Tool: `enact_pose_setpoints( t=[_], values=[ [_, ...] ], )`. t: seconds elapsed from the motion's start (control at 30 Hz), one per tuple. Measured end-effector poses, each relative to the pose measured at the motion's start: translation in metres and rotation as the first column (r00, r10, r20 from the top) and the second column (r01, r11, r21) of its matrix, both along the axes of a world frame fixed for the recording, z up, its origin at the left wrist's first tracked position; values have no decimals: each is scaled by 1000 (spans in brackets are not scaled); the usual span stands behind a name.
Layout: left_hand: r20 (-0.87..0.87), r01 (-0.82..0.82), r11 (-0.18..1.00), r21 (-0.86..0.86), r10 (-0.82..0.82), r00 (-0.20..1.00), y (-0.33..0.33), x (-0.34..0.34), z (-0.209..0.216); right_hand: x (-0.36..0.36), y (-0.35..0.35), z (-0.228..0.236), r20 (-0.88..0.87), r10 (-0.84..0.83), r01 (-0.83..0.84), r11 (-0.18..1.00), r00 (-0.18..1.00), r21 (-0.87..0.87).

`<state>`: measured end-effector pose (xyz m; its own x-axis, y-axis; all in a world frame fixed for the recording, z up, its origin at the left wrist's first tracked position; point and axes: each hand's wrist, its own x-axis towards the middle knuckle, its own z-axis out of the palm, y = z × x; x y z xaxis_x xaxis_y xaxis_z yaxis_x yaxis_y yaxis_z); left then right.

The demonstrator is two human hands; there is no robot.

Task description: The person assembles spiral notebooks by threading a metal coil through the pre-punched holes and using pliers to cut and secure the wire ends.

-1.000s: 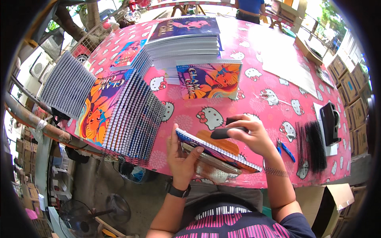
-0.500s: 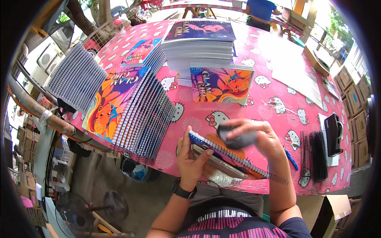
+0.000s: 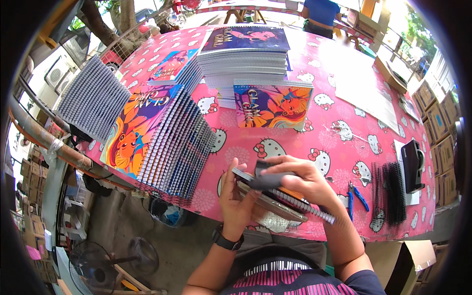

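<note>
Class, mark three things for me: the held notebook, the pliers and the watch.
Held notebook (image 3: 301, 204): head view, on its coil-bound edge.
Pliers (image 3: 362, 199): head view, on a blue handle.
Watch (image 3: 227, 241): head view, on its dark strap.

We've got a dark object (image 3: 271, 182) blurred in the right hand (image 3: 306, 178), hiding part of the notebook (image 3: 298, 201) beneath; well beyond that hand, the top edge crops a co-worker (image 3: 320, 18).
</note>
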<state>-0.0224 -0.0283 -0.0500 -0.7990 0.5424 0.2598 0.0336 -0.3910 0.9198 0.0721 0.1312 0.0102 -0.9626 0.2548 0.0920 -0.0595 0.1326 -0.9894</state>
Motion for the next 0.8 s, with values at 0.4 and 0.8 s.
enact_pose_setpoints(
  t=[0.4, 0.8],
  values=[
    [-213, -113, 988, -104, 89, 973, 0, -3, -6, -11, 14, 9, -74, -74, 81, 992, 995, 96],
    [-360, -82, 980, -181, 12, 933, -7, -11, 28, 47, 25, 51, -73, -233, 226, 740, 970, 633]
  ],
)
